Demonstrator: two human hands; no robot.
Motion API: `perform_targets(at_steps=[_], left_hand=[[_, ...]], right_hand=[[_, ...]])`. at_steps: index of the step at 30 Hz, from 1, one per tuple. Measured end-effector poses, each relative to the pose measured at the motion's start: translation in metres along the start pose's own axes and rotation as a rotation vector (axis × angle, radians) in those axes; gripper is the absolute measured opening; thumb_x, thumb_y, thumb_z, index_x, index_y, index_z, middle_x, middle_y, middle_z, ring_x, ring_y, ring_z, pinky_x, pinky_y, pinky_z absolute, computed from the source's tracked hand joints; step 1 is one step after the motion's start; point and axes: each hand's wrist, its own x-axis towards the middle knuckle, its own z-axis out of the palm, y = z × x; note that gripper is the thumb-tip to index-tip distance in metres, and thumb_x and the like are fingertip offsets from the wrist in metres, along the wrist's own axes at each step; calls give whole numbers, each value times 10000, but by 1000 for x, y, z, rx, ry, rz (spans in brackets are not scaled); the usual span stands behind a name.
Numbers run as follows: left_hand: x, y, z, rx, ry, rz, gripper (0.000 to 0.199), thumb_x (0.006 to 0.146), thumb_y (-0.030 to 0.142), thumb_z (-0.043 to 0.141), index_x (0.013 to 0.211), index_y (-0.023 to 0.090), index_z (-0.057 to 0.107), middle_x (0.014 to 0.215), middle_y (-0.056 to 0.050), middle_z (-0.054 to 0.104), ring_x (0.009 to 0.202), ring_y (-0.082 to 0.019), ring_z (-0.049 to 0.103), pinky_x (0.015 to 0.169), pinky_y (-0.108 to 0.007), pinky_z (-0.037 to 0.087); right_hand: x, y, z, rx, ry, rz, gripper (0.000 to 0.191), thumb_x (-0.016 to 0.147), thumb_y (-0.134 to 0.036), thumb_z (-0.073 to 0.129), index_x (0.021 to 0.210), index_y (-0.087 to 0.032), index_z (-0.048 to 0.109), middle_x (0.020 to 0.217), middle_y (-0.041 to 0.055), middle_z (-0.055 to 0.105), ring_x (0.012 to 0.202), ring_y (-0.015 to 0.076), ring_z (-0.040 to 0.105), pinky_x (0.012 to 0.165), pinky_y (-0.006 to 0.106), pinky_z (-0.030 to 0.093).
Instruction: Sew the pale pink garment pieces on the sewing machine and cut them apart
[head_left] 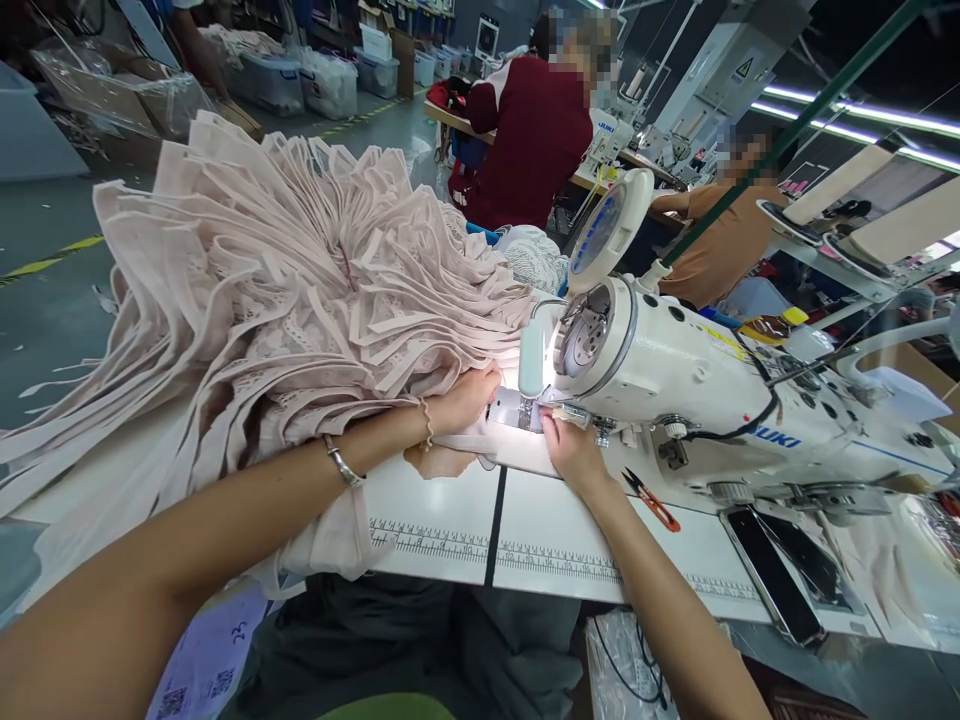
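A white sewing machine [675, 350] stands on the right, its needle area [527, 408] lit. Just left of the needle, my left hand [466, 400] is closed with curled fingers on pale pink fabric [459, 440]; the fingertips are partly hidden. On the other side of the needle, my right hand [576, 452] has its fingers drawn together at the presser foot. What they hold, if anything, is hidden. Behind my left arm rises a big pile of pale pink garment pieces [300, 290] with lace parts and long straps.
Orange-handled thread snips [652, 500] lie on the table right of my right hand, with a phone [772, 575] farther right. A printed ruler [435, 537] runs along the table's front edge. Thread cones [840, 183] stand at the upper right. Two people sit beyond the machine.
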Motion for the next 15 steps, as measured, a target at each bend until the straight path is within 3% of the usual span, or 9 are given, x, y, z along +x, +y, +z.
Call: perform_targets(at_steps=[4,7,10,12,15], left_hand=[[-10,0,-2,65,-1,58,152,789,86,476,666,175,476,866,-48,533,711,-160,477,694,-293,432],[-14,-3,-7,47,-71,92,127,791,111,518,677,164,539,844,-50,557,756,-169,525,733,-293,452],[-11,-9,-12,3,-69,153,146,808,100,474,785,159,605,859,-50,605,822,-179,566,769,-292,472],[-6,-12,-11,2,-28,239,281,799,50,413,929,156,638,920,-58,645,944,-193,582,847,-314,480],[4,-12,-4,100,-35,348,350,823,39,421,1048,176,652,1023,-53,677,1069,-195,566,930,-322,462]], right_hand=[[6,-45,0,-65,-18,-165,248,983,-226,399,1024,-201,642,956,101,653,878,212,594,777,320,477],[22,-68,6,-101,-30,-130,254,952,-136,390,1025,-207,623,1039,101,628,830,194,568,657,285,440],[31,-74,14,-139,-17,-153,234,933,-102,412,860,-211,606,891,67,607,727,173,516,590,269,374],[30,-73,19,-136,42,-208,259,932,-88,407,782,-209,580,798,51,581,707,170,492,599,267,361],[20,-72,24,-105,96,-273,265,936,-79,397,779,-204,571,759,40,565,703,168,479,614,267,361]])
